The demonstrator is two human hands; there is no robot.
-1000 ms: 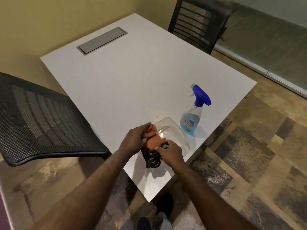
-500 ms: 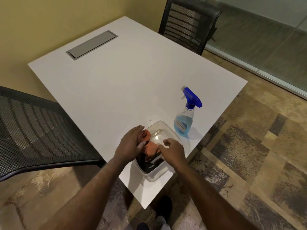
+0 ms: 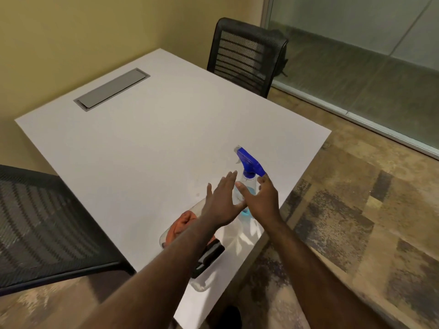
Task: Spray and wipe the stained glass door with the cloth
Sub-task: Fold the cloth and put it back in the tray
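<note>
A clear spray bottle [image 3: 247,179] with a blue trigger head and blue liquid stands near the right edge of the white table [image 3: 142,143]. Both hands are stretched out around it. My left hand [image 3: 222,201] is open just left of the bottle, fingers spread. On the bottle's right side my right hand [image 3: 262,200] is open too, fingers curved around the body without closing. An orange cloth [image 3: 183,225] lies in a clear plastic tub [image 3: 202,284] near the table's front corner, under my left forearm. The glass door [image 3: 356,55] runs along the back right.
A black item [image 3: 209,256] lies in the tub beside the cloth. One black mesh chair [image 3: 244,55] stands at the table's far side, another [image 3: 42,224] at the left. A grey cable hatch [image 3: 111,89] is set in the tabletop. Patterned carpet covers the floor on the right.
Both hands have left the orange cloth in the tub and moved forward and right to the spray bottle. The view has tilted up toward the glass.
</note>
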